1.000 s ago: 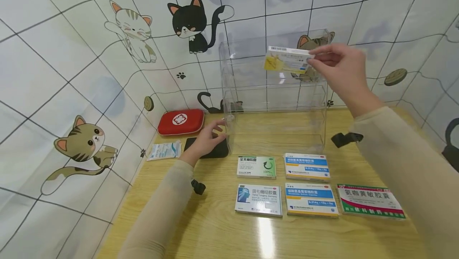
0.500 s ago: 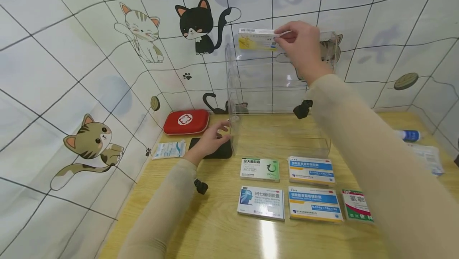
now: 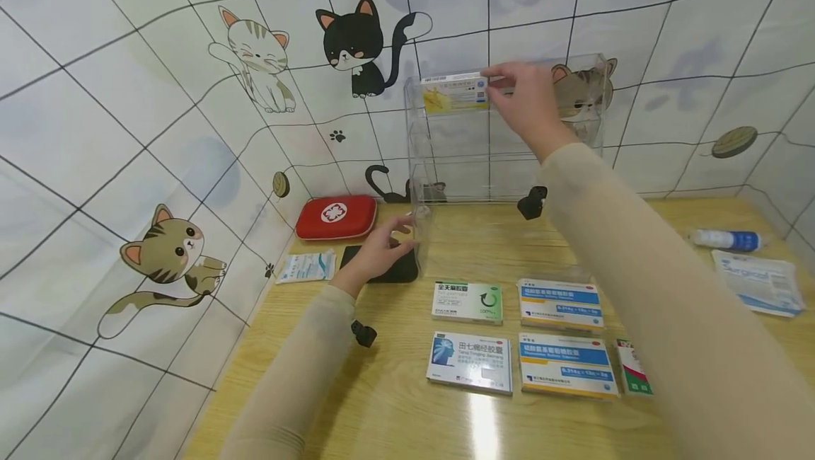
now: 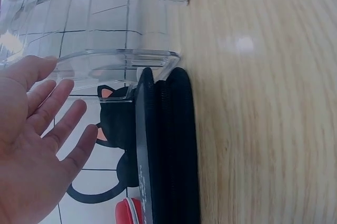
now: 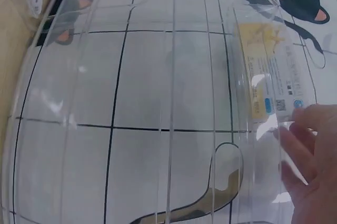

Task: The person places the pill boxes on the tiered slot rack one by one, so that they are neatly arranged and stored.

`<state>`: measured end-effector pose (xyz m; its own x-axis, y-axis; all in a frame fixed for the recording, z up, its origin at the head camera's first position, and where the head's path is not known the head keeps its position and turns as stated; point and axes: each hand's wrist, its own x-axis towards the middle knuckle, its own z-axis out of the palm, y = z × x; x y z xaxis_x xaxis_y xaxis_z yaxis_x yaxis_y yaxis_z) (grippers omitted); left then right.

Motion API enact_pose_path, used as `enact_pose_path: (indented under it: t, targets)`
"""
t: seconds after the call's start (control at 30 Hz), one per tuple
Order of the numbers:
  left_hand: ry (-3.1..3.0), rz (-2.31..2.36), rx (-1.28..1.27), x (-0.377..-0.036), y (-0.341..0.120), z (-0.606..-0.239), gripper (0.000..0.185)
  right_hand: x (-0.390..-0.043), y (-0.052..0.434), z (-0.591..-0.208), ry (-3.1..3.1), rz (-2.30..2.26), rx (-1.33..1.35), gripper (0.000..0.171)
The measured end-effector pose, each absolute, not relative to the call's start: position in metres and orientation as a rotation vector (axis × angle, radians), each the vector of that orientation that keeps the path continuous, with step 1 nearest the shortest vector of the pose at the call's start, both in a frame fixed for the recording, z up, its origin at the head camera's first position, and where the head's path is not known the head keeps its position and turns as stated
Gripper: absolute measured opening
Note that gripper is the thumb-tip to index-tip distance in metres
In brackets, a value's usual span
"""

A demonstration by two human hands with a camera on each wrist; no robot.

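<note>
At the top left of a clear plastic rack [image 3: 509, 159], a yellow-and-white medicine box [image 3: 455, 95] stands upright. My right hand [image 3: 525, 102] pinches its right end between thumb and fingers. Through the clear front of the top tier, the right wrist view shows the yellow printed face of the box. Low by the rack's left side is my left hand [image 3: 380, 253], its fingers spread and relaxed with nothing in them. In the left wrist view its fingertips [image 4: 79, 107] are close to the rack's clear edge. Below that hand lies a black zip case [image 4: 168, 150].
Before the rack lie a green-and-white box [image 3: 467, 302], a box with a blue head [image 3: 470, 362], two blue-and-white boxes [image 3: 560, 303], and a red-and-green box [image 3: 633, 366] partly behind my sleeve. A red first-aid case [image 3: 336, 217] and small packet [image 3: 307, 267] are left; a tube [image 3: 726, 239] and pouch [image 3: 758, 282] right.
My right hand has carried the yellow-and-white medicine box leftward, up over the rack's top edge, then down into the top left tier. My left hand has stayed by the rack's side.
</note>
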<state>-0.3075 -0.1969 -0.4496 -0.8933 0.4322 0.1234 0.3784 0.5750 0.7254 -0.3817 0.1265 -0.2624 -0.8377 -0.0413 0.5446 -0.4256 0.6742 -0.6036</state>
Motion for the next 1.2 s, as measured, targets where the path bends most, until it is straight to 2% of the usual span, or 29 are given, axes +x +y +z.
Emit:
enact_pose_path:
  t: [0.2,0.4,0.63,0.97,1.2]
  targets:
    - [2.759,1.227,0.686,-0.306,-0.196,-0.450,0.049,-0.342,0.144,-0.279,-2.359,1.074,0.447,0.033]
    - [2.758,1.189,0.637,-0.297,-0.194,-0.454,0.048,-0.279,0.181,-0.330,-2.316,1.051,0.480,0.027]
    - [2.759,1.186,0.613,-0.297,-0.191,-0.454,0.051,-0.217,0.231,-0.375,-2.414,0.933,0.428,0.031]
    - [2.752,1.188,0.638,-0.305,-0.187,-0.448,0.051,-0.154,0.299,-0.417,-2.684,0.748,0.369,0.032]
    - [2.736,1.198,0.625,-0.304,-0.184,-0.445,0.051,-0.124,0.340,-0.445,-2.908,0.687,0.364,0.035]
